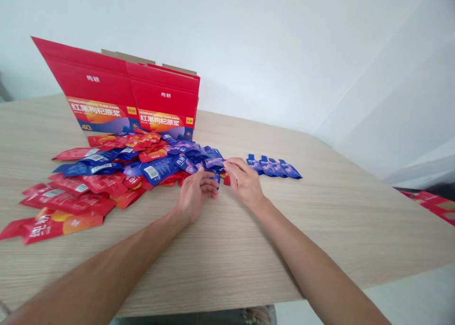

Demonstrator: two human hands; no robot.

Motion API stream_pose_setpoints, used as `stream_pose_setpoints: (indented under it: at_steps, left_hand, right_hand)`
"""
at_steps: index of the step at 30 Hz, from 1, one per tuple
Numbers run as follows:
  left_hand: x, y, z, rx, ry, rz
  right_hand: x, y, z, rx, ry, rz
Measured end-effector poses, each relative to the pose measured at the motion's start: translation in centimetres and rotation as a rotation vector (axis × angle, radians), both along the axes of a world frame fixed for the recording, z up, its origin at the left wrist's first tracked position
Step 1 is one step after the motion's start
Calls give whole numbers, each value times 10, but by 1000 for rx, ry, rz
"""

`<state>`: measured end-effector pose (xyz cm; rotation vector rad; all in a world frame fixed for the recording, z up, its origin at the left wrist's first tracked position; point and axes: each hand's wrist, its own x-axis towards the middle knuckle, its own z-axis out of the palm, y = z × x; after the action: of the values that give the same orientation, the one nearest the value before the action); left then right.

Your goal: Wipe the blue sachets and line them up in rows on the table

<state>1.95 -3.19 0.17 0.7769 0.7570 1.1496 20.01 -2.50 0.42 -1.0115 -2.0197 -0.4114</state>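
Blue-purple and foil-like, a sachet (214, 162) has its right edge between the pinched thumb and forefinger of the right hand (245, 180). The left hand (195, 192) is half open beside it, fingers loosely curled. Leftward spreads a heap of red and blue sachets (95, 183); rightward, 4 blue sachets (273, 167) overlap in a row on the wooden table (320, 221). A red carton (163, 90) stands behind the heap.
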Motion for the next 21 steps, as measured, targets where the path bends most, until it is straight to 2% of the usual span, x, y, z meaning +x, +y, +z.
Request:
stream_pose_setpoints:
  at_steps: [4, 8, 12, 14, 17, 21]
  left_hand:
    - [1, -1, 5, -78, -44, 40]
    - [4, -1, -3, -20, 14, 84]
    - [6, -3, -14, 141, 122, 63]
    - [7, -5, -16, 178, 145, 29]
    - [6, -7, -15, 188, 176, -57]
    - [5, -10, -13, 246, 217, -173]
  right_hand:
    - [6, -43, -3, 58, 7, 128]
    - [6, -68, -8, -13, 67, 112]
    - [-4, -77, -10, -162, 176, 2]
    - [-12, -80, -8, -264, 202, -97]
    - [-24, -82, -5, -403, 231, -264]
    - [-28, -83, 0, -494, 249, -400]
